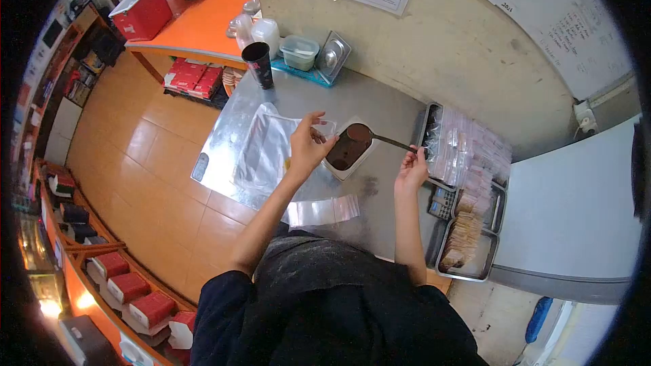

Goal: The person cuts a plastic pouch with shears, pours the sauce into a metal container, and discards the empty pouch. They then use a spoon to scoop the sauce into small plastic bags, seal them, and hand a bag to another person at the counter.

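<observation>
Ladle (391, 141) in right hand (411, 171), handwritten board (566, 24)

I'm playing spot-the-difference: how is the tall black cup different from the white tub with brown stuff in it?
The black cup is tall, while the white tub is low and oblong. The black cup is dark outside; the white tub has a pale rim. The black cup stands away from both hands, but the white tub is right by the left hand. Both rest on the metal table.
</observation>
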`<state>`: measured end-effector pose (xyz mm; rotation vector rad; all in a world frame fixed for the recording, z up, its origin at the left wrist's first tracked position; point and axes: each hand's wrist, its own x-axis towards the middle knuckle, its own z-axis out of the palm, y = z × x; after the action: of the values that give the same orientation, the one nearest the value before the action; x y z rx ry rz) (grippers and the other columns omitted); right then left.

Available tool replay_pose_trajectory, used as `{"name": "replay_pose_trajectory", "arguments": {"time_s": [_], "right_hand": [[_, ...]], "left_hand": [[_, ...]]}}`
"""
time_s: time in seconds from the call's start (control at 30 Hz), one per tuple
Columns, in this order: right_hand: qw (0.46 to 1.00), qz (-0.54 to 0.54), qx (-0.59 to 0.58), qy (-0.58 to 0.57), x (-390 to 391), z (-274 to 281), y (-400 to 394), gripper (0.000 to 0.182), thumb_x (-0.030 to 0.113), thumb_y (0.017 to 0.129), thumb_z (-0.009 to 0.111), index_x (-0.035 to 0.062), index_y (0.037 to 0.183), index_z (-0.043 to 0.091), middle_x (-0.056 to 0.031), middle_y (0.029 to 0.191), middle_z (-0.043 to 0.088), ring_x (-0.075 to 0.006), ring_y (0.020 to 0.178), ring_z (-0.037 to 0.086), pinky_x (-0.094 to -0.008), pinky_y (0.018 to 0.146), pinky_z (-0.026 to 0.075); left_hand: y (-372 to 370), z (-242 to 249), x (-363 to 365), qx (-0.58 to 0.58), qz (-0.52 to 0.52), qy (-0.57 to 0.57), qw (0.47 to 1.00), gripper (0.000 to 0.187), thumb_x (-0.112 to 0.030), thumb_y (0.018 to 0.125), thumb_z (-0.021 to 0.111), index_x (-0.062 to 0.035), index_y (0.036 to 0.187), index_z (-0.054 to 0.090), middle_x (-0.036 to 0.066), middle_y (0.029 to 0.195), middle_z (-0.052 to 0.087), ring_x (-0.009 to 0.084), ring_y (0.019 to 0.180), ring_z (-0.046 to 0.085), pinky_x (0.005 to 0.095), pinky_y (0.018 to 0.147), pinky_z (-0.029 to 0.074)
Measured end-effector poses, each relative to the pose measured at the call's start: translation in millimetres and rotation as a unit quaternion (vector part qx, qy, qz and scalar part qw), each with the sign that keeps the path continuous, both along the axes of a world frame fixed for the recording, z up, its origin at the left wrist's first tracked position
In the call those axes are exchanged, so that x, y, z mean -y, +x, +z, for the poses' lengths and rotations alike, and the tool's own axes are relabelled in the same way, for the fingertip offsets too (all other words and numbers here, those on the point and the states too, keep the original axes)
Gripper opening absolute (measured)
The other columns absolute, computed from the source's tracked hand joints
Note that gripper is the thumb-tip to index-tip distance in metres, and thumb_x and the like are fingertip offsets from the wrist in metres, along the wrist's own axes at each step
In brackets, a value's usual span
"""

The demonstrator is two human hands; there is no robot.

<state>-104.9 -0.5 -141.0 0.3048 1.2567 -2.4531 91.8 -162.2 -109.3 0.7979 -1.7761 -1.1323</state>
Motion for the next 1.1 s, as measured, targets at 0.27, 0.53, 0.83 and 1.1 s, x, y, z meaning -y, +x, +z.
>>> {"name": "replay_pose_trajectory", "arguments": {"time_s": [0.27, 0.53, 0.83, 1.1], "right_hand": [[0.998, 0.007, -0.035, -0.044, 7, 41, -3, 0.024, 0.025, 0.094, 0.064, 0.0009, 0.092, 0.065, -0.0013, 0.08, 0.061, -0.0059, 0.068, 0.053, -0.0173, 0.059, 0.042], [0.999, 0.001, -0.017, -0.03, 5, 10, -1, 0.023, 0.024, 0.094, 0.063, 0.0013, 0.091, 0.065, -0.0007, 0.077, 0.058, -0.0074, 0.067, 0.052, -0.0192, 0.059, 0.042], [0.998, -0.016, -0.023, -0.053, 11, 48, 1, 0.024, 0.024, 0.095, 0.062, 0.0009, 0.09, 0.065, 0.0001, 0.074, 0.056, -0.0064, 0.068, 0.052, -0.0188, 0.058, 0.04], [0.999, -0.019, -0.02, -0.024, 5, 28, 5, 0.024, 0.024, 0.095, 0.062, 0.0008, 0.09, 0.065, 0.0006, 0.072, 0.055, -0.0066, 0.066, 0.05, -0.0185, 0.058, 0.04]], "left_hand": [[-7, 1, 4, -0.005, -0.018, 0.0, 1.0, 0.061, -0.007, 0.066, 0.083, -0.0048, 0.121, 0.056, 0.012, 0.1, 0.067, 0.0133, 0.062, 0.062, 0.0263, 0.059, 0.051], [-9, -4, 9, 0.001, -0.022, -0.006, 1.0, 0.061, -0.007, 0.066, 0.083, -0.0047, 0.122, 0.056, 0.012, 0.1, 0.066, 0.0139, 0.062, 0.061, 0.0266, 0.059, 0.051], [-14, -8, 13, 0.0, -0.036, -0.012, 0.999, 0.063, -0.008, 0.066, 0.082, -0.0043, 0.123, 0.055, 0.012, 0.1, 0.065, 0.0141, 0.06, 0.06, 0.0273, 0.058, 0.051], [-19, -17, 15, 0.005, -0.044, -0.022, 0.999, 0.064, -0.008, 0.064, 0.082, -0.0044, 0.122, 0.055, 0.013, 0.1, 0.064, 0.0153, 0.06, 0.061, 0.0283, 0.057, 0.051]]}}
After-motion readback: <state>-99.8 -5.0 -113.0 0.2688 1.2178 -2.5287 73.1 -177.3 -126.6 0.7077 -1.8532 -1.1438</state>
